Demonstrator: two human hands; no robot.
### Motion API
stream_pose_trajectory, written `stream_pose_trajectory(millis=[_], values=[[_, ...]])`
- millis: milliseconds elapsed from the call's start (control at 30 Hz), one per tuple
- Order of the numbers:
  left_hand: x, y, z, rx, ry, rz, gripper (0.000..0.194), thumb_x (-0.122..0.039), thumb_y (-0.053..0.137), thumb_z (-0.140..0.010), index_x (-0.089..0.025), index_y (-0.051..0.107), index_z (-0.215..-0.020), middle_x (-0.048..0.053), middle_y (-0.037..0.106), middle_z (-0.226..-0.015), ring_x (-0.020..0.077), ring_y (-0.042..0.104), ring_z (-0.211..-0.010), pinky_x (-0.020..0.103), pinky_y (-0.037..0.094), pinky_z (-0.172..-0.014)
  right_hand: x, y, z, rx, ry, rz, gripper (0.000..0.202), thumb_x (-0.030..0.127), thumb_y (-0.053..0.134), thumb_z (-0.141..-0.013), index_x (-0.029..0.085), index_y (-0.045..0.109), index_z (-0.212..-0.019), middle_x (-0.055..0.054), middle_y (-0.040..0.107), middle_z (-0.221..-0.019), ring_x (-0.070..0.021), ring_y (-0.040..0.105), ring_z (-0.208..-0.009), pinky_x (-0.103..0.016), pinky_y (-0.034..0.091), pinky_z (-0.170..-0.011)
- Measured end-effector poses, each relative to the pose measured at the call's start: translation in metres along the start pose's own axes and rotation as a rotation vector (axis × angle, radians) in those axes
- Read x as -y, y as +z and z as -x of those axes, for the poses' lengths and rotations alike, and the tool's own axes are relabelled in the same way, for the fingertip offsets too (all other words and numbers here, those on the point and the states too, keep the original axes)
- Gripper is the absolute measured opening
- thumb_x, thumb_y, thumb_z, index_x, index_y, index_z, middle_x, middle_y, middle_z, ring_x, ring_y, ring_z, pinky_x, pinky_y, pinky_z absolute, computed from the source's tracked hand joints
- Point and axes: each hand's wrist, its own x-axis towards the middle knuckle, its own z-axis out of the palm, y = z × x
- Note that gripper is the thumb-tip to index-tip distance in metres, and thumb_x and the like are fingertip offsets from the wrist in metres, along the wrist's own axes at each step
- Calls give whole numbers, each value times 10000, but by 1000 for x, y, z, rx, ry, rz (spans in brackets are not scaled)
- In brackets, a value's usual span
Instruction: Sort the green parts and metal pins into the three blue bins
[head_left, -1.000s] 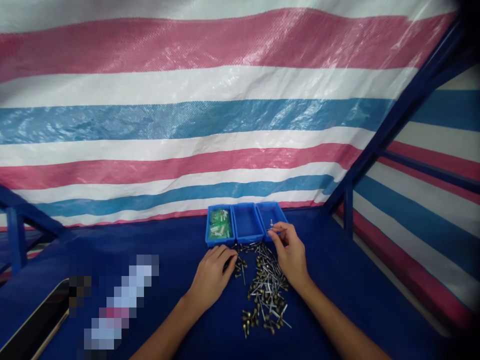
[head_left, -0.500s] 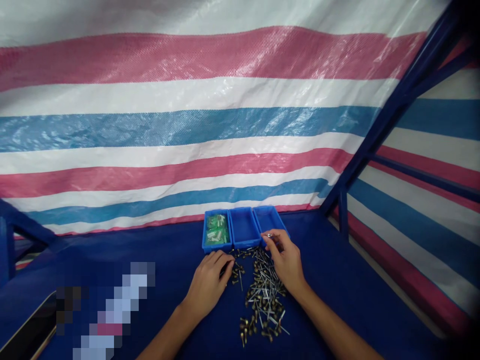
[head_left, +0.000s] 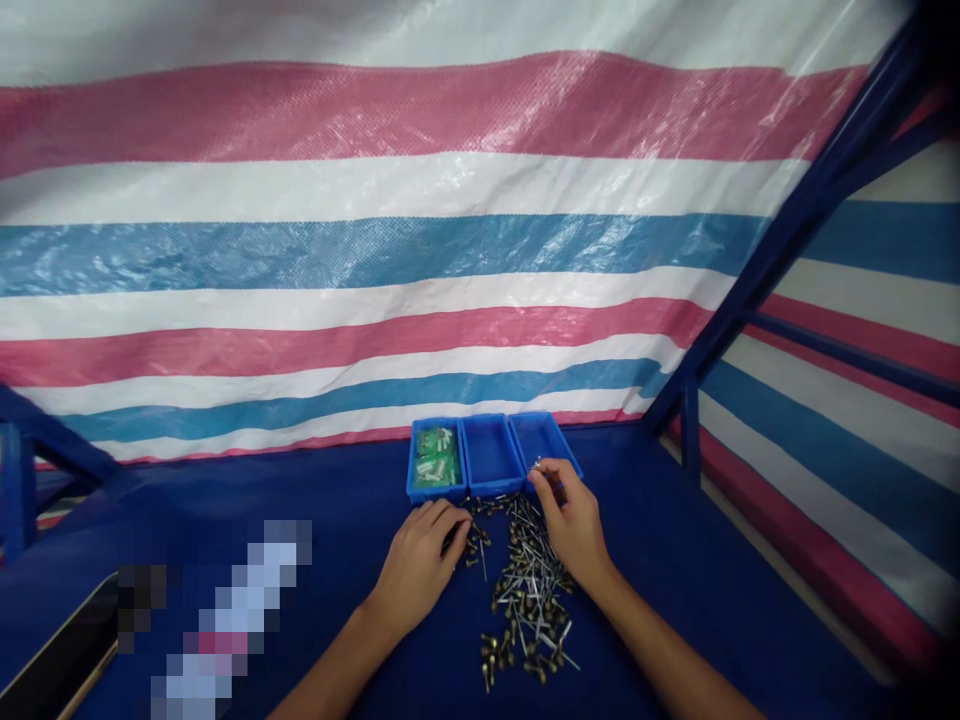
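A pile of small metal pieces (head_left: 534,570), each with a thin silver shank and a brassy, dark head, lies spread on the blue table between my hands. My left hand (head_left: 422,560) rests at the pile's left edge, its fingers curled down; what is under the fingertips is hidden. Over the pile's upper right side, my right hand (head_left: 574,515) pinches one of these shanked metal pieces by the front edge of the right blue bin (head_left: 541,436). Only a small silvery bit shows at the fingertips.
Behind the pile, a left blue bin (head_left: 410,470) holds green-and-silver packets, and a middle blue bin (head_left: 493,488) adjoins it. A phone (head_left: 64,650) lies at the lower left beside a blurred-out patch. Striped sheeting (head_left: 360,250) and a blue frame bar (head_left: 780,240) enclose the table (head_left: 315,510).
The view has shifted very slightly. My right fingertips have moved a little and less of the metal piece shows; my left hand stays in the same place.
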Motion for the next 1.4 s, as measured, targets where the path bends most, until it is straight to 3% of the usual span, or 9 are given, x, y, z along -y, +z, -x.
stream_pose_trajectory(millis=[167,367,500,633,933,1167,1400], values=[[0,0,0,5,5,1,194,-242,518,-1107,-262,711,-1108,45,753,-1062,252,711,-969,430,577,-909,-3,0,-2,2,-15,2,252,441,544,-1090,245,695,-1141,-74,760,-1115,-250,729,-998,-352,568,-874],[0,0,1,21,-9,9,190,-251,520,-1111,-264,709,-1102,43,751,-1065,253,708,-969,427,577,-901,-3,-3,-4,-117,76,-29,350,440,632,-1044,234,548,-1314,-25,735,-904,-230,724,-826,-337,581,-763],[1,0,0,19,0,11,188,-251,523,-1109,-263,711,-1105,47,750,-1068,253,709,-969,429,581,-905,-3,-6,-4,-86,38,-5,234,438,565,-1077,244,653,-1173,-63,756,-1004,-245,731,-916,-362,580,-829],[0,-1,0,15,-10,5,189,-241,531,-1104,-267,718,-1104,38,751,-1060,249,713,-964,421,581,-899,-1,-7,-5,-61,-11,47,271,422,531,-1093,245,728,-1149,-78,781,-1073,-256,737,-951,-378,570,-844],[2,2,2,37,-3,19,179,-240,527,-1114,-264,705,-1102,40,745,-1065,247,693,-970,424,556,-917,-1,-5,-6,-68,67,-55,290,489,671,-1018,232,758,-1121,-66,800,-1064,-233,742,-873,-334,586,-758],[2,1,2,35,-4,18,176,-243,525,-1114,-268,699,-1113,42,742,-1073,255,693,-982,431,556,-918,-1,-6,-5,-56,124,-92,317,505,550,-1080,243,713,-1150,-38,793,-962,-165,650,-609,-301,550,-634],[1,0,1,36,-4,14,183,-237,530,-1108,-265,711,-1104,37,747,-1062,247,703,-965,422,569,-915,-3,-4,-6,-99,125,-89,353,524,499,-1095,229,689,-1130,-39,778,-919,-157,619,-550,-292,519,-570]])
